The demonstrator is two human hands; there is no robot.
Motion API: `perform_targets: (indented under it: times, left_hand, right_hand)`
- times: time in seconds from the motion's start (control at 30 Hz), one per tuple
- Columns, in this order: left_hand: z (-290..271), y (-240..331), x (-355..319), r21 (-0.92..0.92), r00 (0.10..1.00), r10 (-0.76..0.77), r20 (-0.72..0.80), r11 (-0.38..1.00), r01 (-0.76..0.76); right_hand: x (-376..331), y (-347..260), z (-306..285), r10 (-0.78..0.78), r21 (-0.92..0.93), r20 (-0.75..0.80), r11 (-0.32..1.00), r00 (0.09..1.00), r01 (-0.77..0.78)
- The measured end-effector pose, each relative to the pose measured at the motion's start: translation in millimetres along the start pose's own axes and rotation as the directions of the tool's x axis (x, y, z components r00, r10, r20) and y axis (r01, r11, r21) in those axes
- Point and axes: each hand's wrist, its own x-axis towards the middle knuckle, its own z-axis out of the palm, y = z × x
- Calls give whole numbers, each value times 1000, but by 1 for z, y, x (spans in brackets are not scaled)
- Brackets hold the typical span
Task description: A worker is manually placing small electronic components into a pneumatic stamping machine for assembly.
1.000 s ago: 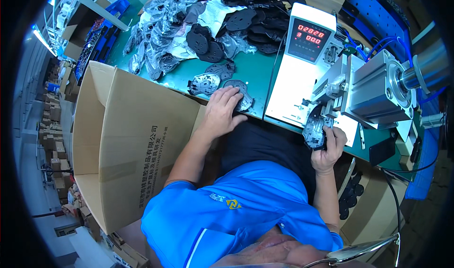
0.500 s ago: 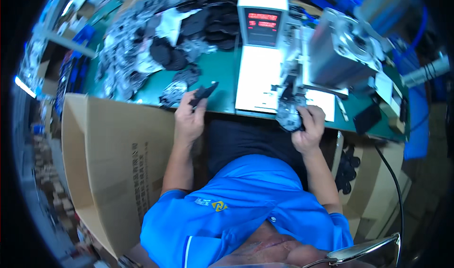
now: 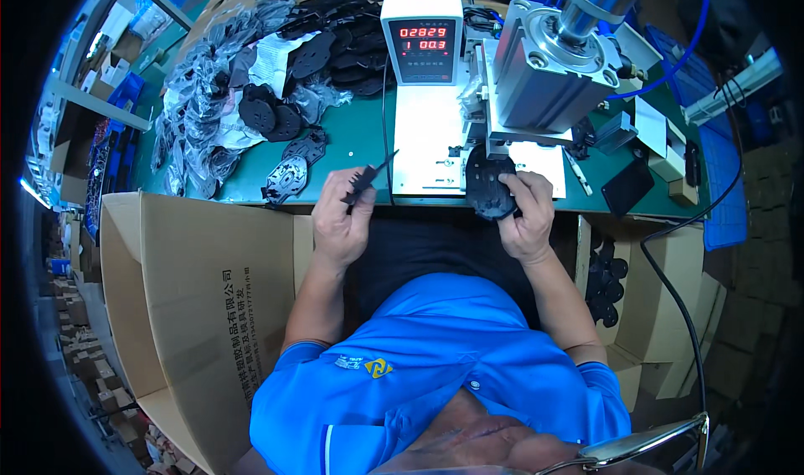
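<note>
Worktop: we see a green worktop [image 3: 360, 123] stretching from left to right on the far side of the lap.
Large carton: a brown cardboard box [image 3: 193, 274] stands at the near left, its mouth facing left.
Small carton: at the near right, another open box [image 3: 670, 307] holds dark rounded pieces [image 3: 605, 286].
Press: we find a metal press [image 3: 544, 73] right of centre, rising over a bright white base [image 3: 423, 140].
Wrapped heap: crumpled clear film [image 3: 197, 98] lies at the far left, with a white sheet [image 3: 272, 64] beside it.
Black heap: black flat parts [image 3: 356, 52] overlap to the right of that sheet.
Display unit: a white housing [image 3: 427, 43] with lit red digits stands on the far left of the base.
Left hand: we see the left hand [image 3: 342, 224] pinching a thin dark part [image 3: 364, 183] between thumb and fingers, edge-on, left of the base.
Right hand: the right hand [image 3: 529, 215] pinches the right side of a black shell [image 3: 488, 186], whose far end sits below the press head; we cannot tell whether they touch.
Loose shell: a grey-and-black shell [image 3: 287, 178] lies near the worktop's near edge, left of the left hand.
Slim tool: a narrow white tool [image 3: 578, 173] rests right of the right hand.
</note>
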Motion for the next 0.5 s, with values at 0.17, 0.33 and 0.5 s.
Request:
perform_targets:
  times: [0.17,0.33,0.5]
  left_hand:
    - [39,23,14,-17,857,450,250,887,-461]
    - [89,28,23,43,742,606,287,765,-642]
    - [107,23,27,120,770,535,349,789,-603]
  right_hand:
    - [-8,-9,-31,163,136,-36,978,986,-157]
    - [-61,-7,-93,307,-76,-59,947,950,-311]
    - [-156,43,-167,590,-145,-270,756,761,-638]
